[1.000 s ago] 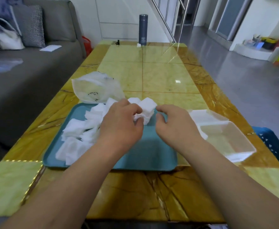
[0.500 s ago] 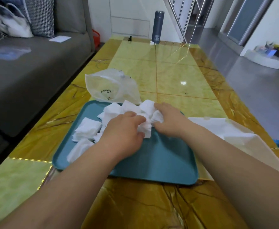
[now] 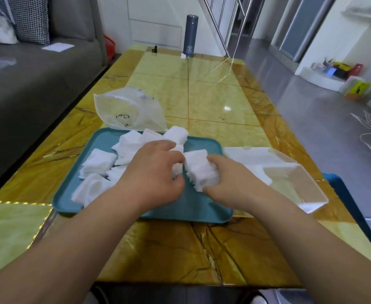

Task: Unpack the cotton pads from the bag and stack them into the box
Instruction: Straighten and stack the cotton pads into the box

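I note right hand (image 3: 230, 179) clamped on pad stack (image 3: 198, 170); left hand (image 3: 156, 172) pinching loose pads (image 3: 177, 168). Judged light, soft, easily splayed: squeeze stack across flat faces.

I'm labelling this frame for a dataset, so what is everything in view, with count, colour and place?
table: one, yellow and brown marble, centre of view
tray: one, teal, near half of table
cotton pads: many, white, loose on tray's left and far side
pad stack: one, white, over tray, in right hand
bag: one, clear plastic, on table behind tray
box: one, clear, open, on table right of tray
flask: one, dark grey, upright at table's far end
sofa: one, grey, left of table
left hand: one, over tray, pinching cotton pads
right hand: one, over tray, gripping pad stack
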A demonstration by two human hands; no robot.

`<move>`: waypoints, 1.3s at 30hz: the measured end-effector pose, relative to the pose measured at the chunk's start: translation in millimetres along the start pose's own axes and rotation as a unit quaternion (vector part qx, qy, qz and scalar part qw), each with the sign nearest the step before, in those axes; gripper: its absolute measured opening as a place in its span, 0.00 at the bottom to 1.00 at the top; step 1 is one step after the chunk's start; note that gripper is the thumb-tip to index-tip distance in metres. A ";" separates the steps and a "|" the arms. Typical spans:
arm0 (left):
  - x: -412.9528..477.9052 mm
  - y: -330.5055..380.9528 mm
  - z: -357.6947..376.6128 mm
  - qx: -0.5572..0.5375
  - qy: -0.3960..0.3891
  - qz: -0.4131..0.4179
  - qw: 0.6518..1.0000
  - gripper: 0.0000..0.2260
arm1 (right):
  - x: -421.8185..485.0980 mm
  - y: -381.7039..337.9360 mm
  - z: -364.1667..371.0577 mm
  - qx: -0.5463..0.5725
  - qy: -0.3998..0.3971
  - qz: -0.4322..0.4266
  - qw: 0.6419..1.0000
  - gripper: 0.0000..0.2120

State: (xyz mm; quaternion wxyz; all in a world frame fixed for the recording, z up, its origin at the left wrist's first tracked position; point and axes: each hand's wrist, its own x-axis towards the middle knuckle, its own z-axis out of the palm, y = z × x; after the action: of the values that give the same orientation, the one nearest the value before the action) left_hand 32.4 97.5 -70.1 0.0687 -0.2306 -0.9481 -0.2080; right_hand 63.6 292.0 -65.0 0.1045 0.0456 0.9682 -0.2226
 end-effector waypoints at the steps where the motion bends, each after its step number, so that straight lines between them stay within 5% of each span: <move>1: -0.9 4.5 -1.4 -0.004 0.012 0.001 1.000 0.13 | -1.7 2.6 2.2 0.025 0.010 0.008 1.000 0.35; 4: -0.1 16.6 -0.1 -0.022 0.021 0.010 0.999 0.09 | -5.6 10.5 9.4 0.083 0.051 0.027 0.995 0.35; 10: 1.1 16.7 22.0 -0.069 -0.100 -0.043 0.992 0.14 | -8.5 18.8 13.1 0.127 0.086 0.010 0.988 0.30; 31: 5.9 16.9 31.1 -0.201 -0.099 -0.082 0.971 0.09 | -12.0 31.2 9.6 0.200 0.071 -0.025 0.977 0.23; 35: 3.1 16.3 23.7 -0.278 -0.092 -0.101 0.951 0.07 | -11.4 28.2 8.5 0.183 0.095 -0.052 0.977 0.13; 39: 0.9 22.4 14.7 -0.413 -0.110 -0.132 0.894 0.08 | -13.1 26.9 6.8 0.205 0.138 -0.074 0.966 0.05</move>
State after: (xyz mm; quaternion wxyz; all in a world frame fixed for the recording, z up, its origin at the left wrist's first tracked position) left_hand 41.5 122.2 -75.0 -0.1656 -0.1321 -0.8003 -0.5610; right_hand 81.2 312.6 -79.5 -0.0583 0.0249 0.9077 -0.4148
